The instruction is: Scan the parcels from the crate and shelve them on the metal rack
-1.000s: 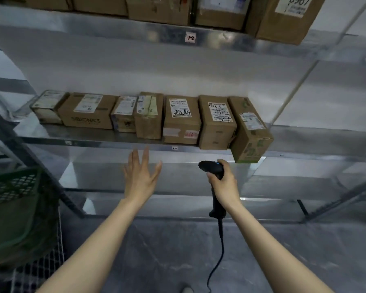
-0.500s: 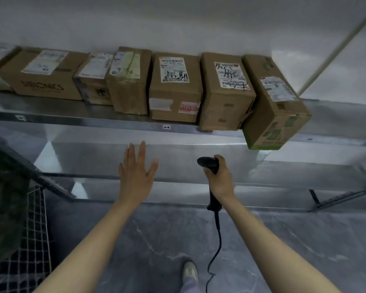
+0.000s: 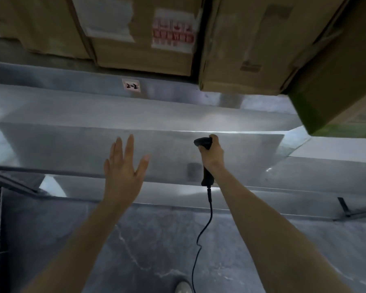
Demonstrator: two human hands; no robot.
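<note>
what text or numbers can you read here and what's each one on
"2-2": handwritten on the small tag on the shelf edge.
Red sticker on the middle box: red print, too blurred to read.
White label on the same box: nothing legible.
Green-edged box: print near its lower corner is too blurred to read.
Scanner: no readable marking.
</note>
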